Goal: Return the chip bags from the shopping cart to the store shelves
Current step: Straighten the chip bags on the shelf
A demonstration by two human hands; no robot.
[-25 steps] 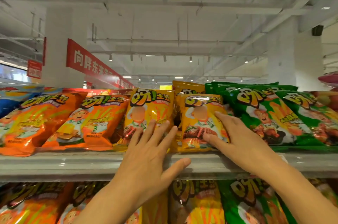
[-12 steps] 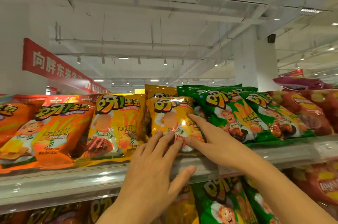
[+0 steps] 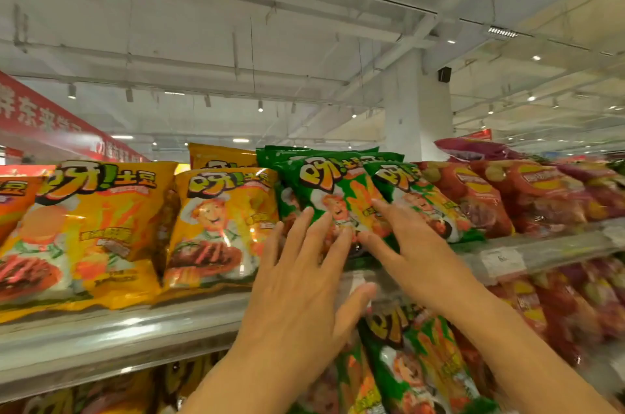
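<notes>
- A green chip bag [image 3: 338, 197] is leaning back on the upper shelf [image 3: 135, 339], standing at the front of a stack of green bags.
- The left hand [image 3: 301, 281] is reaching up with its fingers straight and spread; the fingertips are pressing against the lower front of the green chip bag, and the thumb is lying across the shelf's front edge.
- The right hand [image 3: 409, 248] is reaching in from the right with fingers extended and slightly apart, lying flat on the lower right part of the same bag; neither hand is gripping anything.
- A second green bag [image 3: 416, 197] is leaning just beside the first, on its right, partly behind the right hand.
- Two yellow chip bags [image 3: 220, 227] are standing to the left of the green stack on the same shelf, with an orange bag [image 3: 13, 200] at the far left edge.
- Red chip bags [image 3: 480, 193] are occupying the shelf to the right of the green bags.
- A white price label [image 3: 504, 261] is sitting on the shelf's front rail, right of the right hand.
- More green and red bags are showing on the lower shelf beneath, partly blurred.
</notes>
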